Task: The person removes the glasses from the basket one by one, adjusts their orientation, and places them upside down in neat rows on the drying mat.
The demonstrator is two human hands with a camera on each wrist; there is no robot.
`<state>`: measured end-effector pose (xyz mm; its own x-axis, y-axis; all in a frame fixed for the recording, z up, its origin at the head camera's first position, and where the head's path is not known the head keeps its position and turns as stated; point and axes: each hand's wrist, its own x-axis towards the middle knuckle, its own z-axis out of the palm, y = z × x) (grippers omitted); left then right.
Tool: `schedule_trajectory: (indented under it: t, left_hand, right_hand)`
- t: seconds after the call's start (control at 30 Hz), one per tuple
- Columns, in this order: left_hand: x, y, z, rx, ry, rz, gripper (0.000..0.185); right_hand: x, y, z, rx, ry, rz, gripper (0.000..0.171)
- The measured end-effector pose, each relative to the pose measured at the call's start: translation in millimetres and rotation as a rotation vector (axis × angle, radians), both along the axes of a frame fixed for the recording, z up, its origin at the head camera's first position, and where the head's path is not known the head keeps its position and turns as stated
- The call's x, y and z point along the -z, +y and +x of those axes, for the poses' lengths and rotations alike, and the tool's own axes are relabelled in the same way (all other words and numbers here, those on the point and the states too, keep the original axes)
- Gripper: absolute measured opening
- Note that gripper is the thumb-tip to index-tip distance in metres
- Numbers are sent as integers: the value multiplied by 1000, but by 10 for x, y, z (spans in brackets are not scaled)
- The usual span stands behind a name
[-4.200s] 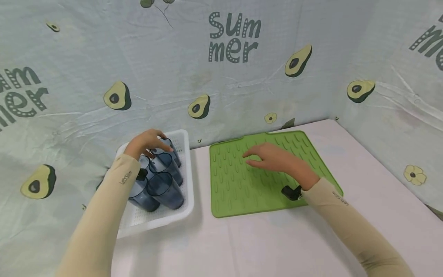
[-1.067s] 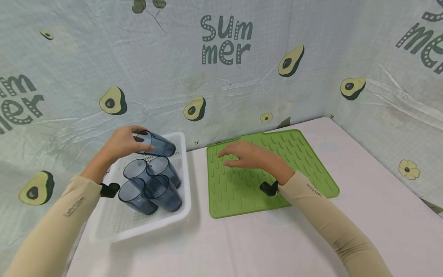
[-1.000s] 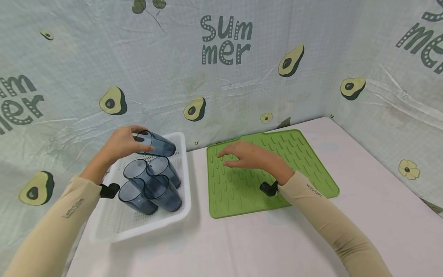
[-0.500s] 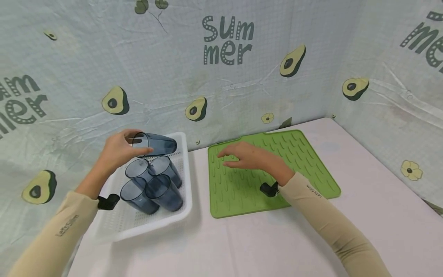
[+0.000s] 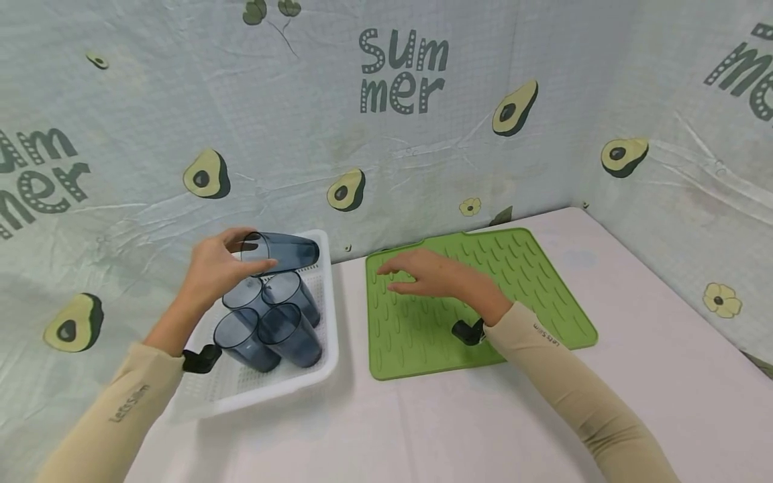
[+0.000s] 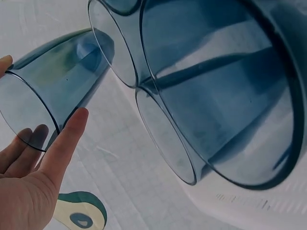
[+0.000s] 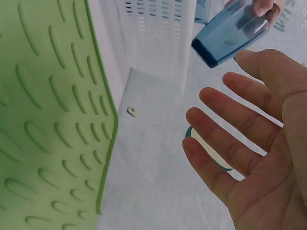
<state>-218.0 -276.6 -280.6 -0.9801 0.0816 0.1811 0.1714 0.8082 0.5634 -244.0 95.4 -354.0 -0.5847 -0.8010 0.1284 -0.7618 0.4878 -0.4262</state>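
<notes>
My left hand point(image 5: 208, 268) grips a blue see-through tumbler point(image 5: 292, 253) near its rim, thumb on one side and fingers on the other. The tumbler lies sideways in the air over the far end of a white basket point(image 5: 331, 322), its base pointing right. In the left wrist view the thumb presses the outside of this tumbler point(image 6: 72, 72). Several matching tumblers point(image 5: 290, 339) stand tilted together in the basket, mouths up. Over the left part of a green ridged mat point(image 5: 401, 342) hovers my right hand point(image 5: 431, 274), fingers relaxed and holding nothing.
A pale cloth covers the table point(image 5: 362, 429), with basket at left and mat to its right. Behind rises an avocado-print curtain point(image 5: 272, 121), close to the basket's far edge. Each wrist carries a small black camera point(image 5: 468, 332).
Since the earliest frame, my left hand has lifted the far tumbler and tipped it sideways. It has lately swung a little right and flatter. My right hand moved left, then stayed nearly still.
</notes>
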Motion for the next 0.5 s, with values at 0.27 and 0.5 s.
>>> schedule_trajectory:
  t: [0.27, 0.5]
  left_hand:
    - [42, 90, 64, 15, 45, 51, 83]
    - [65, 176, 124, 41, 100, 59, 76]
  right_hand:
    - [1, 4, 19, -1, 20, -7, 40]
    - [16, -12, -3, 23, 24, -37, 47]
